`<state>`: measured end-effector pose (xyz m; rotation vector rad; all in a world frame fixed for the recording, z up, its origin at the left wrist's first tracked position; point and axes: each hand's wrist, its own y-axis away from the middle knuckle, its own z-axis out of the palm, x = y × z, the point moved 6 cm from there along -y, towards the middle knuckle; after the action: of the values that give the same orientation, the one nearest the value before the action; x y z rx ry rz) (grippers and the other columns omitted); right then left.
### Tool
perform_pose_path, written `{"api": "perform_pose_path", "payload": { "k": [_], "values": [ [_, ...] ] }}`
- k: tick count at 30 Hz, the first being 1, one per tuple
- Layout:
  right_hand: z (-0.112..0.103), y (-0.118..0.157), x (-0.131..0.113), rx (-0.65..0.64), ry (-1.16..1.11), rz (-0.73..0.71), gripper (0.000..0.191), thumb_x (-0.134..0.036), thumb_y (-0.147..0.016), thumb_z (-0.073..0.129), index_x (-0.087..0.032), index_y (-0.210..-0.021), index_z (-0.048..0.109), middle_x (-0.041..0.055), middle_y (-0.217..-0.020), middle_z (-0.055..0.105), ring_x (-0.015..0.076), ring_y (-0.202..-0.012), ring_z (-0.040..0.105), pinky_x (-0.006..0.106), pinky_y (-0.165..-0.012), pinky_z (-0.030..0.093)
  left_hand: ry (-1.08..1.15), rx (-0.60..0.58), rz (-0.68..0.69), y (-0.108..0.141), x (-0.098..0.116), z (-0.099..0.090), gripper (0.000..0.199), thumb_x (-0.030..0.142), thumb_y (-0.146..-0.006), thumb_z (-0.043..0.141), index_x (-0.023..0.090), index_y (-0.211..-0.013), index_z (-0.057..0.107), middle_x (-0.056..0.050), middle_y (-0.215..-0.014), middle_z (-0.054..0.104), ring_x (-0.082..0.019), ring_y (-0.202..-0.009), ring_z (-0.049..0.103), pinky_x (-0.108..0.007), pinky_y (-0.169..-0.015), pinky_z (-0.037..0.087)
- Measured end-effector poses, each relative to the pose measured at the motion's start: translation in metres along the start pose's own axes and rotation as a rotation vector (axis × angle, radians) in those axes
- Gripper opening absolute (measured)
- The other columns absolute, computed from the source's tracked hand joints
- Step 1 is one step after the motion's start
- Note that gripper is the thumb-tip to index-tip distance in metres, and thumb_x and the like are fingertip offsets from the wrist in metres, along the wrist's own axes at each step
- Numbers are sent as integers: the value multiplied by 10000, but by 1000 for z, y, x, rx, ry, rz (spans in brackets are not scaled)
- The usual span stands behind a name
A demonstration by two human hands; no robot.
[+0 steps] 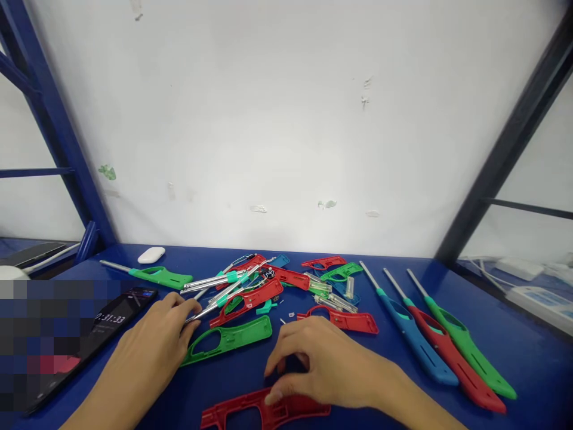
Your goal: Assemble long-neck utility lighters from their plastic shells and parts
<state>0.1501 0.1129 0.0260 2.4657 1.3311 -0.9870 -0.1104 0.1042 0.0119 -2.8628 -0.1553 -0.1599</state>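
My left hand point(154, 334) has its thumb and forefinger closed on the end of a silver metal lighter tube point(206, 310), which has a teal collar at its far end. Just under that hand lies a green lighter shell half point(244, 336), inner side up. My right hand point(320, 358) is bent over a red lighter shell half point(298, 409) near the front of the table. Its thumb tip overlaps the red shell's upper edge, and a gap shows between thumb and fingers. No object shows in that gap. The red shell's near edge is cut off by the frame.
Loose shells, tubes and clear fuel tanks point(350, 287) are heaped mid-table. Three whole lighters, blue point(416, 340), red point(456, 358) and green point(478, 352), lie at right. A green lighter point(163, 277), white case point(151, 255) and phone point(107, 328) lie at left. A wall stands behind.
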Motion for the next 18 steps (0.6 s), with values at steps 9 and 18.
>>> {"api": "perform_pose_path", "payload": {
  "k": [9, 18],
  "values": [
    [-3, -1, -3, 52, 62, -14, 235, -414, -1036, 700, -248, -988, 860, 19, -873, 809, 160, -769, 676, 286, -736, 463, -74, -19, 5, 3, 0, 6, 455, 303, -1029, 254, 194, -1056, 695, -132, -1015, 691, -314, -842, 731, -374, -618, 447],
    [-10, 0, -3, 140, 100, -5, 280, -430, -1046, 665, -255, -918, 842, 5, -802, 792, 159, -701, 654, 294, -657, 420, 1, 131, 20, -1, -8, 7, 490, 267, -1065, 190, 198, -1081, 675, -119, -1021, 651, -242, -722, 678, -345, -608, 441]
  ]
}}
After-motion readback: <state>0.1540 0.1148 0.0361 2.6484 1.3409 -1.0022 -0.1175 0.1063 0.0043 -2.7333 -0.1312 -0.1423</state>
